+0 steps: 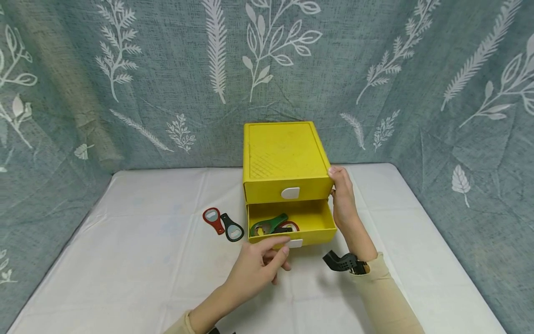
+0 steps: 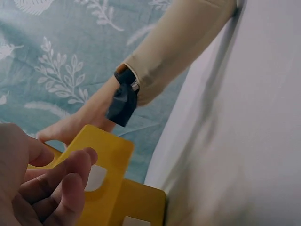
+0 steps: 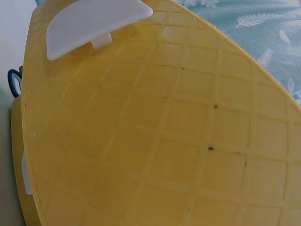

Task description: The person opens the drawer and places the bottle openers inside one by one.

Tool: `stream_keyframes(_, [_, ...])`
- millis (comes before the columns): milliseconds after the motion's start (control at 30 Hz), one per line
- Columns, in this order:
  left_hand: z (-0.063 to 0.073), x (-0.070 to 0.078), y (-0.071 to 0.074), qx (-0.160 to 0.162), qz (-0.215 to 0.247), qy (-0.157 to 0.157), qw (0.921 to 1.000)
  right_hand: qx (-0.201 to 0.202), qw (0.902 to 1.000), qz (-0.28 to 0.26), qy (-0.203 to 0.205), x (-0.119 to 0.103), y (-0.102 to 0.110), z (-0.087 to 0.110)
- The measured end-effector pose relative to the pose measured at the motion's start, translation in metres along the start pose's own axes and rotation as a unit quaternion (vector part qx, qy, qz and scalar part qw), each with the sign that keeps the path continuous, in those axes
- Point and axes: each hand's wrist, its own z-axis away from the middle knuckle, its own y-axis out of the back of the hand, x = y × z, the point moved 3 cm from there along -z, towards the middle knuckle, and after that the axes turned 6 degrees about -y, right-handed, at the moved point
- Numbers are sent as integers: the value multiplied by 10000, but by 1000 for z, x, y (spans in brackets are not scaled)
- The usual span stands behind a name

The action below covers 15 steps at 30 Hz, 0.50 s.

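A yellow two-drawer box (image 1: 288, 153) stands at the back of the table, its lower drawer (image 1: 310, 215) pulled out and its upper drawer closed. Inside the lower drawer lie a green bottle opener (image 1: 273, 223) and other openers, red and black, partly hidden by the drawer front. My left hand (image 1: 254, 266) is at that drawer's front, the index fingertip beside the white handle (image 1: 295, 243); its fingers (image 2: 70, 188) bend loosely with nothing between them. My right hand (image 1: 344, 197) rests against the box's right side, fingertips at the top edge.
A red bottle opener (image 1: 213, 220) and a black bottle opener (image 1: 232, 228) lie on the white tablecloth (image 1: 137, 260) left of the box. Behind the table hangs a leaf-patterned curtain (image 1: 175, 69). The right wrist wears a black strap (image 1: 344, 262).
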Motion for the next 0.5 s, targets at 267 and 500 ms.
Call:
stream_keyframes(267, [-1, -7, -1, -34, -93, 189, 9998, 17, 10000, -50, 22, 0, 0, 1])
stream_keyframes(500, [0, -9, 1, 30, -283, 317, 9991, 15, 9999, -97, -31, -2, -2, 1])
